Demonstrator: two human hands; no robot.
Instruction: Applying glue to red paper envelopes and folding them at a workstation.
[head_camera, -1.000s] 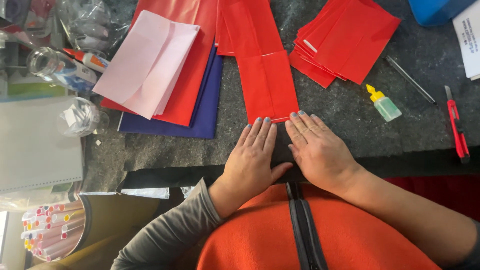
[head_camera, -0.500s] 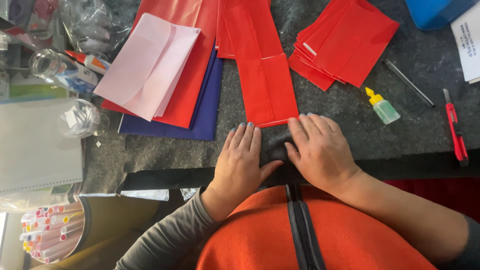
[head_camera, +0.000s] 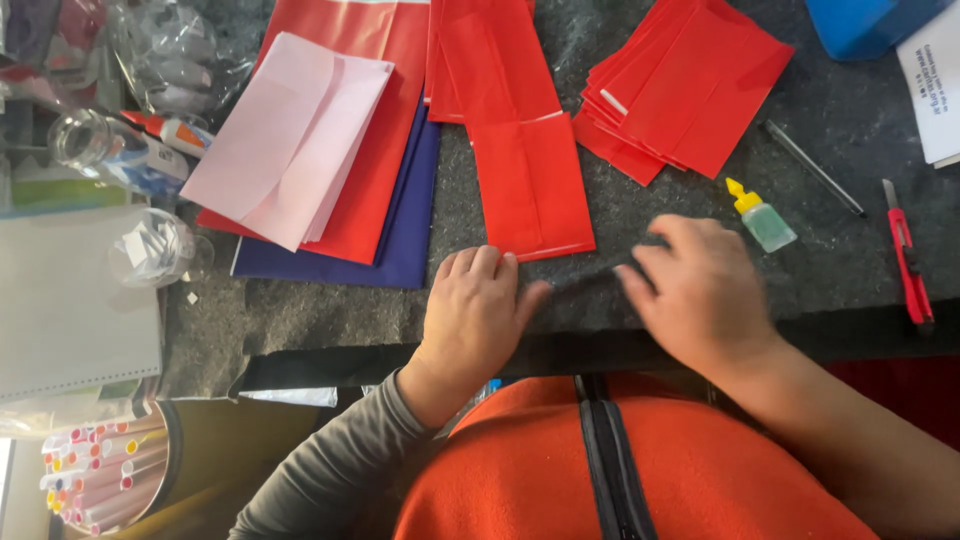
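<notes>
My left hand (head_camera: 476, 312) lies flat on the dark stone counter (head_camera: 330, 310), fingers together, just below the near end of a long folded red paper strip (head_camera: 520, 150). My right hand (head_camera: 697, 290) rests palm down to the right of that strip, fingers slightly spread and blurred, close to a small glue bottle (head_camera: 762, 216) with a yellow cap. Neither hand holds anything.
A stack of red folded sheets (head_camera: 690, 90) lies at the back right. Pink paper (head_camera: 295, 135) sits on red and dark blue sheets (head_camera: 400, 250) on the left. A pen (head_camera: 812, 168), a red utility knife (head_camera: 908, 260), glass jars (head_camera: 95, 150) and a tub of straws (head_camera: 100, 470) are around.
Both hands were side by side below the red strip. They have moved apart: the right hand slid right toward the glue bottle, the left stayed near the strip's end.
</notes>
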